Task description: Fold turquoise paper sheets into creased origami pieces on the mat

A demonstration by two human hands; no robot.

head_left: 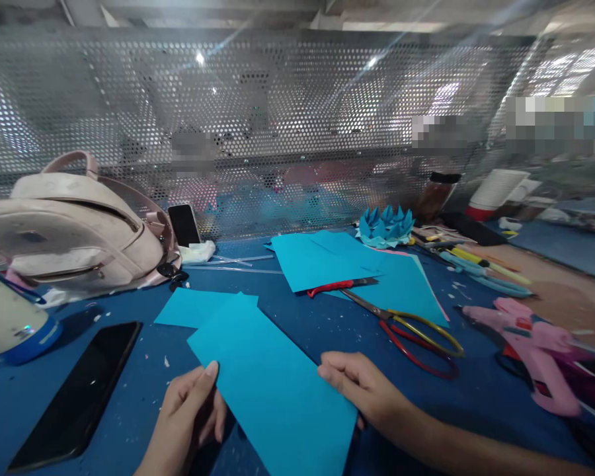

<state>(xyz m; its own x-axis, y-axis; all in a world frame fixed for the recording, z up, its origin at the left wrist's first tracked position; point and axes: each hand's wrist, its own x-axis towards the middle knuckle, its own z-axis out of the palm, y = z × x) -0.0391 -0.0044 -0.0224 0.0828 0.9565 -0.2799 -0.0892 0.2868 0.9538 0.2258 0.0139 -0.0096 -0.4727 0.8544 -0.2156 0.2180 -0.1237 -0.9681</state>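
A plain bright-blue rectangular paper sheet (287,396) slants between the two bare hands over a dark-blue, speckled tabletop (153,390), its near end running out of view at the bottom. The left hand (191,410) has its thumb on the sheet's left long edge, with the other fingers curled in just below, nearly closed, pinching the paper. The right hand (364,387) grips the opposite long edge nearer the person, thumb and forefinger almost together at the margin; how its remaining fingers sit underneath cannot be told. Most of the sheet therefore lies between the two sets of fingers, its far corners reaching beyond them and overlapping a smaller bright-blue paper piece (188,307). Farther off lies a loose pile of bright-blue paper sheets (327,258), with a red-handled cutting tool (332,287) at its near edge and metal scissors with red and yellow loop handles (416,337) just beside, beyond the right hand.
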